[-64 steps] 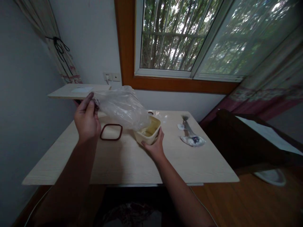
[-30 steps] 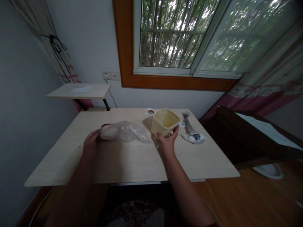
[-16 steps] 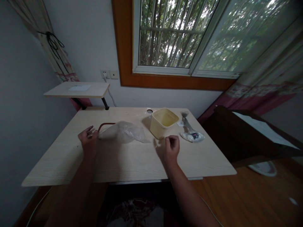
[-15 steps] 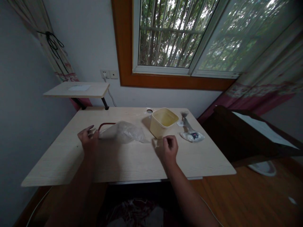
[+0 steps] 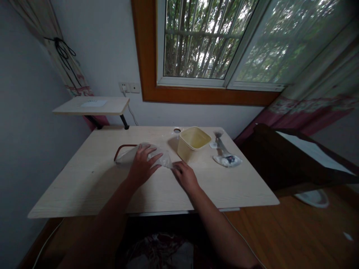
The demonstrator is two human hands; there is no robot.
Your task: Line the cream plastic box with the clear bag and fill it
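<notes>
A clear plastic bag (image 5: 163,158) lies crumpled and flat on the desk. My left hand (image 5: 143,162) rests on top of it with the fingers spread. At the bag's right corner, the fingers of my right hand (image 5: 186,175) are closed on its edge. A thin dark-red bent rod or frame (image 5: 122,146) shows at the bag's left end; the rest of it is hidden by the bag. Just behind my right hand stands a pale yellow open-topped plastic container (image 5: 186,149), its visible inside bare.
A tied clear bag with white contents (image 5: 227,160) lies on the right of the desk (image 5: 238,192). A small raised shelf (image 5: 112,106) stands at the back left. Behind are a window and a wall socket (image 5: 129,88); a dark piece of furniture (image 5: 269,160) is at right.
My left hand has moved right, from beside the red rod onto the bag. My right hand has shifted left from below the container to the bag's right corner.
</notes>
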